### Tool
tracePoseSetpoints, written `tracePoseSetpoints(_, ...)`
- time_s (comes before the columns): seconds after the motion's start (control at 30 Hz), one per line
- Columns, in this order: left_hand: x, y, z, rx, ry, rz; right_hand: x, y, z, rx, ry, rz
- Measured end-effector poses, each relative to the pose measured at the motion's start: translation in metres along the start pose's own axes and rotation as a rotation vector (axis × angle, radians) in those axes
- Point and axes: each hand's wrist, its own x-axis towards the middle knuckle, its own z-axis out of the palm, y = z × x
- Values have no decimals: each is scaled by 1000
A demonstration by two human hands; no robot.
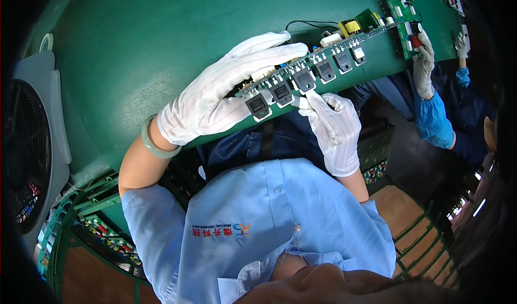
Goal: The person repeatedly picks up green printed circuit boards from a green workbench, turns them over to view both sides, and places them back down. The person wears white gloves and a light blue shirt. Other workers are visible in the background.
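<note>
One grey fan (51,137) stands at the left, perhaps for cooling. Next, the left hand (212,88), gloved, grasps the left end of a circuit board (371,34), likely to steady it over the near edge of the green table (134,45). Black components (303,80) (six of them, with pale backing) line the board's near side, probably turned that way for easy reach. The gloved right hand (336,129) bunches its fingertips just beside the third from the left; whether they pinch something small, I cannot tell. Farther right, a co-worker's gloved hand (424,61) touches another board (401,13).
</note>
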Motion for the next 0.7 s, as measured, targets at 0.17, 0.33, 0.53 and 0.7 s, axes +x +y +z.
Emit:
tracePoseSetpoints(0.17,0,3,-3,-23,-17,-40,3,2,3,3,8,-12)
tracePoseSetpoints(0.33,2,3,-1,16,-23,-35,-1,-2,-1,-2,5,27)
tracePoseSetpoints(0.53,-1,-1,-2,-2,-19,-18,0,1,-3,-7,1,-3)
tracePoseSetpoints(0.7,-1,-4,1,1,3,22,2,4,-2,-6,3,-23)
